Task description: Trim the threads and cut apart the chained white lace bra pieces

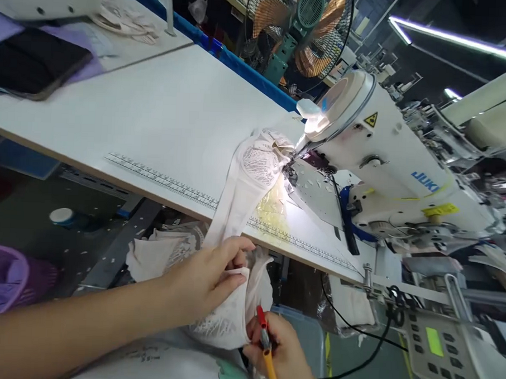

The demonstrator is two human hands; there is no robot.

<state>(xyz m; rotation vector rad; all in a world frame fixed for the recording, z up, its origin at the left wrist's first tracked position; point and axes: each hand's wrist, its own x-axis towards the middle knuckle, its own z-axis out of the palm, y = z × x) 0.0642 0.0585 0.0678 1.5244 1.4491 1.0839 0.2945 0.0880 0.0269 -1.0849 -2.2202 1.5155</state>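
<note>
My left hand [209,280] is closed, pinching the edge of a white lace bra [222,322] over my lap. Low in the view, my right hand [282,347] has its fingers curled at the same bra's edge. It also holds a slim pen-shaped tool [266,344] with a red tip, a metal middle and an orange handle; its exact kind is unclear. Another part of white lace work, a cup with a wide band [258,164], lies on the table up to the sewing machine's needle area [294,158]. Whether it joins the piece in my hands is hidden.
A white JUKI sewing machine [405,151] stands on the right of the white table [168,107], which has a printed ruler [165,180] along its front edge. A phone [36,62] lies at the left. Beyond are a fan [299,32] and a purple basket [18,280].
</note>
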